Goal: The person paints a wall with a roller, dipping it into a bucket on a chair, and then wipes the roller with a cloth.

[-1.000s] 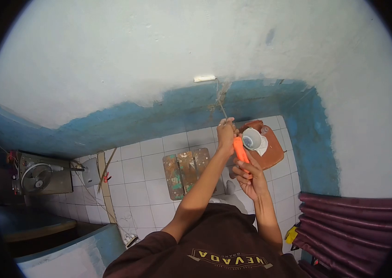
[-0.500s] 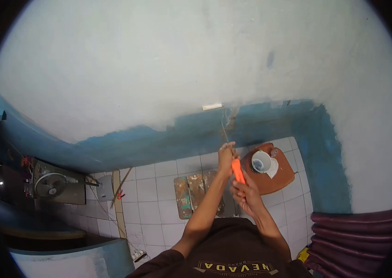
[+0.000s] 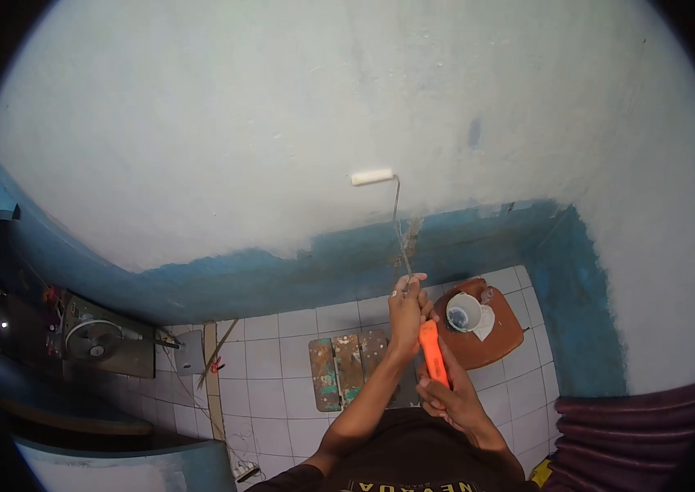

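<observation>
A white paint roller [image 3: 373,177] on a thin metal rod lies against the pale painted part of the wall [image 3: 282,123], above the blue band [image 3: 347,254]. My left hand [image 3: 406,316] is closed around the rod, just above the orange handle [image 3: 433,353]. Lower down, my right hand [image 3: 450,396] has its fingers wrapped round the bottom end of that handle. To the right of my hands, a white bucket [image 3: 463,312] sits on a brown stool [image 3: 512,324], with a white cloth or paper [image 3: 485,323] beside it.
A paint-stained wooden bench [image 3: 348,369] stands on the tiled floor [image 3: 265,394] below my arms. At the left are a fan [image 3: 95,339] and loose cables. Dark red folded fabric [image 3: 635,422] hangs at the lower right.
The roller has moved up the wall relative to the blue band, and more of its rod shows. Both my hands appear lower in view, still on the tool. The whole view has shifted slightly.
</observation>
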Demonstrator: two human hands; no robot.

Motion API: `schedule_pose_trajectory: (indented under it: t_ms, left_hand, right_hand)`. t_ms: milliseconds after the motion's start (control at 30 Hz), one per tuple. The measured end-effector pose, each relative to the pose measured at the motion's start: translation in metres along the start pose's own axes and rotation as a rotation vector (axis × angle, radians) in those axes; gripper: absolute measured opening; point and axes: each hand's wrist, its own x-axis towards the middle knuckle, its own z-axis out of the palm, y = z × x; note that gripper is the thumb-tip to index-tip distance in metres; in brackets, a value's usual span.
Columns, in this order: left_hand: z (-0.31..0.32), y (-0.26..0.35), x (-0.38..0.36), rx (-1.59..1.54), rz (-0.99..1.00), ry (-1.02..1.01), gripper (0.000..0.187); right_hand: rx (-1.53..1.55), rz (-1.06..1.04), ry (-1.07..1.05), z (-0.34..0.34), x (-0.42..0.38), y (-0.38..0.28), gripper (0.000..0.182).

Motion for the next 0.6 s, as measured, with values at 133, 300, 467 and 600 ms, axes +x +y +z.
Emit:
schedule_pose_trajectory:
  t_ms: [133, 300, 467, 600]
  left_hand:
    - [0.009, 0.011, -0.019, 0.007, 0.065, -0.055, 0.024]
    - [0.008, 0.006, -0.016, 0.039, 0.116, -0.103, 0.027]
    - [-0.028, -0.024, 0.008, 0.186, 0.075, -0.151, 0.027]
    - [-0.063, -0.075, 0.042, 0.252, -0.054, -0.089, 0.028]
  right_hand:
    - [-0.101, -0.013, 0.033, 0.004, -0.011, 0.000, 0.087]
    - [-0.245, -0.103, 0.051, -0.007, -0.012, 0.018, 0.084]
    - [-0.535, -0.056, 0.155, -0.046, 0.007, 0.051, 0.065]
    - [-1.028, -0.355, 0.361, -0.150, 0.069, 0.150, 0.040]
